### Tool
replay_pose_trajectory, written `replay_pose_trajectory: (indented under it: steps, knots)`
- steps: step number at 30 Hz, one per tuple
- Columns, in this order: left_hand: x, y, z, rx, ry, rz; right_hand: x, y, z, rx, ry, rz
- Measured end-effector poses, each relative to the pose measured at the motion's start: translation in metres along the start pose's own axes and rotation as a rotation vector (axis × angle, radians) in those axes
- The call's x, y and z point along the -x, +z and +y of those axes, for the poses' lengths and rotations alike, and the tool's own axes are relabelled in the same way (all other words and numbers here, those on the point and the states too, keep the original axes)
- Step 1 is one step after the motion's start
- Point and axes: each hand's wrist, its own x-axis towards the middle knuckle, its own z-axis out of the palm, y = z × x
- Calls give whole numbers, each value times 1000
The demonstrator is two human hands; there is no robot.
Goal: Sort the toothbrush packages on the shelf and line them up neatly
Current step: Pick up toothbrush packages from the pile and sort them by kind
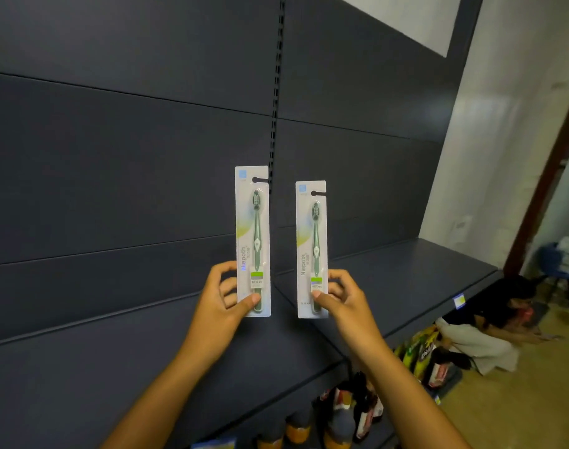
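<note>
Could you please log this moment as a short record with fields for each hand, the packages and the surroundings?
left hand: left hand pinches the left toothbrush package near its bottom
right hand: right hand pinches the right toothbrush package near its bottom
packages: both upright, apart, left one higher, green brushes, heads up
backdrop: dark shelf panel
below: bottles on a lower shelf
</note>
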Motion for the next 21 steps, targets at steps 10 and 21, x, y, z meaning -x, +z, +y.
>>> replay_pose_trajectory:
  steps: [10, 21]
  knots:
    - [-80, 47, -35, -51, 5, 91, -101, -37, 32, -44, 0, -89]
    - [-57, 72, -45, -249, -64, 349, -141, -40, 55, -175, 33, -388]
